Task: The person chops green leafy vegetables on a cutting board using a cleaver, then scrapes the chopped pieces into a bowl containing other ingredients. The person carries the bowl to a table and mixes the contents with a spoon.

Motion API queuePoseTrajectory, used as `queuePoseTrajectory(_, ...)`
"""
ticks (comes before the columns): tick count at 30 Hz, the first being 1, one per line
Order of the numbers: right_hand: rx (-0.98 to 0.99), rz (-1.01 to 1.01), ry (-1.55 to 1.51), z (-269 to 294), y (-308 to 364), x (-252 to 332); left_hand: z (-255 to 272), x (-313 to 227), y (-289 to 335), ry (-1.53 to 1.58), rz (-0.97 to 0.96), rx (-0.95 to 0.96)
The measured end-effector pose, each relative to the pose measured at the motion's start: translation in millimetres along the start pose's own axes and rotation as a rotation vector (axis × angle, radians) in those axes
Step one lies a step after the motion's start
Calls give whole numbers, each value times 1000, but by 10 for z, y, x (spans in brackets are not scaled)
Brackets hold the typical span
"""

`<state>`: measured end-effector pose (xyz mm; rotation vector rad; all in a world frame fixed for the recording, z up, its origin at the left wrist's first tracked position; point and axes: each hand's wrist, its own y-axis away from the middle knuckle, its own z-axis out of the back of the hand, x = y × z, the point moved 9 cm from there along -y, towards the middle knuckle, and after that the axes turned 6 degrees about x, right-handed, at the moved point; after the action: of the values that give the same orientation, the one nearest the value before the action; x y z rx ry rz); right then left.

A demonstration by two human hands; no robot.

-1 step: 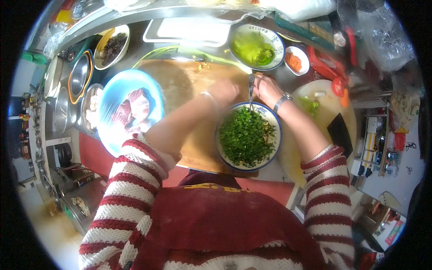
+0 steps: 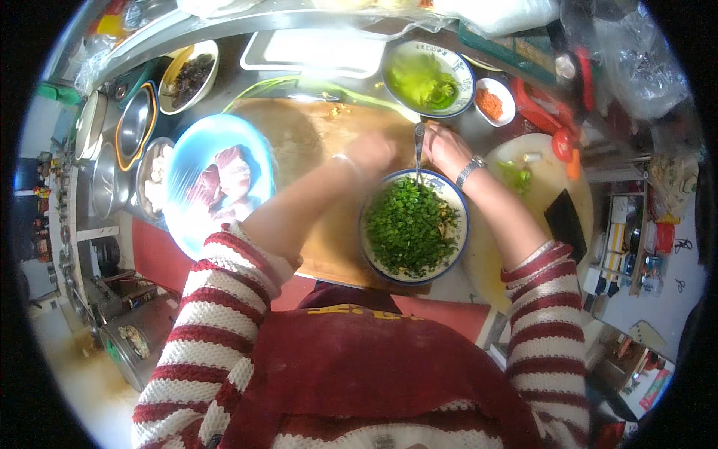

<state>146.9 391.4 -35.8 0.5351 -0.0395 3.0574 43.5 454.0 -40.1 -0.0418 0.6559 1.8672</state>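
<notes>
A blue-rimmed white bowl (image 2: pixel 465 224) full of chopped green herbs (image 2: pixel 410 228) stands on the near right part of the wooden cutting board (image 2: pixel 299 142). Out of its far side leans a metal spoon (image 2: pixel 419 146). My left hand (image 2: pixel 374 152) is over the board, left of the spoon handle; glare and blur smear its fingers. Close to the handle on its right is my right hand (image 2: pixel 446 150), its fingers bent together. Whatever they may hold is hidden. A long green stalk (image 2: pixel 359 96) lies along the board's far edge.
Film-covered meat fills a blue basin (image 2: pixel 262 150) at left. Beyond the board are a white tray (image 2: pixel 247 52), a bowl of green liquid (image 2: pixel 470 75) and a small dish (image 2: pixel 510 112) of orange bits. A dark cleaver blade (image 2: pixel 566 224) rests on the round board (image 2: pixel 486 262) at right.
</notes>
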Motion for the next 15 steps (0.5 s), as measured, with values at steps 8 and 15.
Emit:
queuePoseTrajectory(8, -129, -277, -505, 714, 496, 8, 728, -113, 880, 404, -104, -500)
queuePoseTrajectory(15, -112, -88, -516, 1114, 1016, 1065, 750, -438, 1132, 520, -372, -371)
